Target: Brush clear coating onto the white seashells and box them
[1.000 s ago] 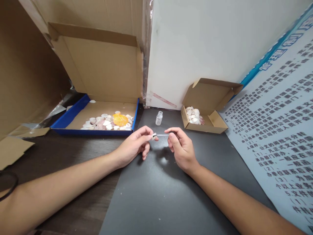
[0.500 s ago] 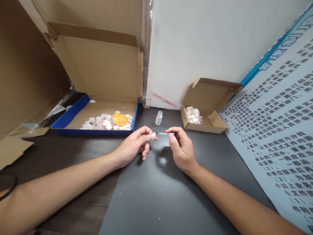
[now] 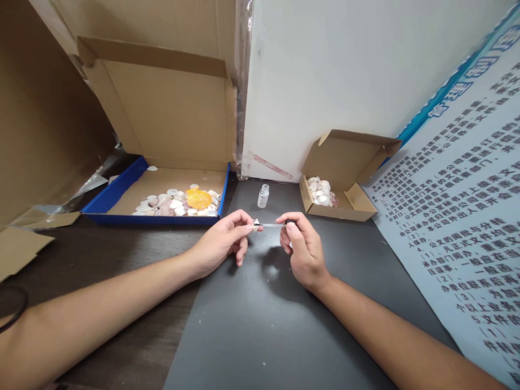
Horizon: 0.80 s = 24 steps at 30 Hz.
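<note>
Between the thumb and fingers of my left hand is a small whitish shell, partly covered by the fingertips. My right hand pinches the black cap end of a thin applicator brush with a clear stem. The brush lies level, and its dark tip meets the shell or sits right in front of it; contact is hard to make out. Behind the hands stands a small clear glass bottle, uncapped, with a pale label.
A blue-rimmed cardboard box at left holds several shells and an orange shell. At right, a smaller open carton contains white shells. A printed sheet borders the grey mat.
My right hand has shifted slightly right and its fingers have rolled on the cap. The shell has turned a little in my left fingers.
</note>
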Available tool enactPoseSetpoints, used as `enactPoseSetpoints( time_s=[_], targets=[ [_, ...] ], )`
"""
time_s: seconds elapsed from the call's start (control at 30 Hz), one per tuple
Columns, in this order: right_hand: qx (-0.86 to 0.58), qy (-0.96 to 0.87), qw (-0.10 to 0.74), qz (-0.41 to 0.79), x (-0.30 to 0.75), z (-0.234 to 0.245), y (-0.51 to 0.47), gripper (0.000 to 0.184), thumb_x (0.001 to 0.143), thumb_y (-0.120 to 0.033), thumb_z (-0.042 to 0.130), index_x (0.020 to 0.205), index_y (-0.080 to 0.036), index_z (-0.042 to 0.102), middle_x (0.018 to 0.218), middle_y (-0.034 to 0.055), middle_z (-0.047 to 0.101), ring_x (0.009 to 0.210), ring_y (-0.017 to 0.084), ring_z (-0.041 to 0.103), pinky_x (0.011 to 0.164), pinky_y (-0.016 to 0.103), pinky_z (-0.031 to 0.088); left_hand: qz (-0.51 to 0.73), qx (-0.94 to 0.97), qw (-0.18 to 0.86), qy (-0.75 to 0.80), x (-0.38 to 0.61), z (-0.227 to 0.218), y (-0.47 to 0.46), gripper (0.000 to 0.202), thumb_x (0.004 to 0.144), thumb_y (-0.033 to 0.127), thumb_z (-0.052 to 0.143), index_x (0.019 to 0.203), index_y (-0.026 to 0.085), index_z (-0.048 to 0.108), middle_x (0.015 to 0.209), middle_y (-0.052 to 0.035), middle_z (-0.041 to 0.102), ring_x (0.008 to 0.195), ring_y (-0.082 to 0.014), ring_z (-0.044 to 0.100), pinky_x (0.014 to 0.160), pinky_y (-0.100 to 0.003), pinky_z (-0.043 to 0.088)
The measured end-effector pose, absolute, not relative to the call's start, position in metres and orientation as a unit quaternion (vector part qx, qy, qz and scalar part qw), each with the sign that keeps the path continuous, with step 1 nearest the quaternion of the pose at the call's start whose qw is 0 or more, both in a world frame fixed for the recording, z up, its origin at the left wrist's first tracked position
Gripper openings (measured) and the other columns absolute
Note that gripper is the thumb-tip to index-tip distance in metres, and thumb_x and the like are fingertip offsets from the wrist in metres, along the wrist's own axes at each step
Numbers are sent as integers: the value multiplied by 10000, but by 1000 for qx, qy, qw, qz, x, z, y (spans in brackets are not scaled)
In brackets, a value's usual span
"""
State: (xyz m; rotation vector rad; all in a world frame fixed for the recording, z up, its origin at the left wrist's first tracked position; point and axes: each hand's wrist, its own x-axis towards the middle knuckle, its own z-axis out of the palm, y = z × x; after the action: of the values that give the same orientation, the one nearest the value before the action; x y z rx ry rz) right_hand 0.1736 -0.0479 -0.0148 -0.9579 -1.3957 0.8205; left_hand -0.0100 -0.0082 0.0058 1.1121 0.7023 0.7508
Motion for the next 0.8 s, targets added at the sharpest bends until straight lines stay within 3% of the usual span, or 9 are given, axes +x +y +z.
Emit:
enactPoseSetpoints(
  time_s=[0.13,0.3,0.4,0.8],
  targets=[
    [-421,-585,595,356,173,-12,-47,160,977,-319,430,967,-217,553,591,-63,379,508,105,349,481,239,288,339,506,726,318,-10,8,-9,202,880,316,599,853,189,444,1019,-21,661,387,-23,491,382,-197,442],
    [-469,-611,565,296,174,-11,-47,110,947,-292,492,954,-209,564,609,-64,390,514,96,347,495,237,290,339,503,725,326,-9,9,-10,200,885,336,591,866,191,455,1002,-11,644,393,-18,473,375,-192,434],
    [-439,-610,578,317,174,-11,-47,161,974,-322,435,970,-215,555,606,-66,362,511,101,328,491,239,282,341,504,723,328,-9,10,-10,195,887,338,587,873,197,454,959,3,639,390,-20,463,366,-185,418],
    [-474,-620,556,286,173,-10,-48,101,937,-293,504,947,-210,559,615,-63,392,516,97,356,501,235,301,345,523,706,330,-9,7,-10,190,893,350,585,880,200,469,929,15,634,395,-14,435,377,-180,405]
  ],
)
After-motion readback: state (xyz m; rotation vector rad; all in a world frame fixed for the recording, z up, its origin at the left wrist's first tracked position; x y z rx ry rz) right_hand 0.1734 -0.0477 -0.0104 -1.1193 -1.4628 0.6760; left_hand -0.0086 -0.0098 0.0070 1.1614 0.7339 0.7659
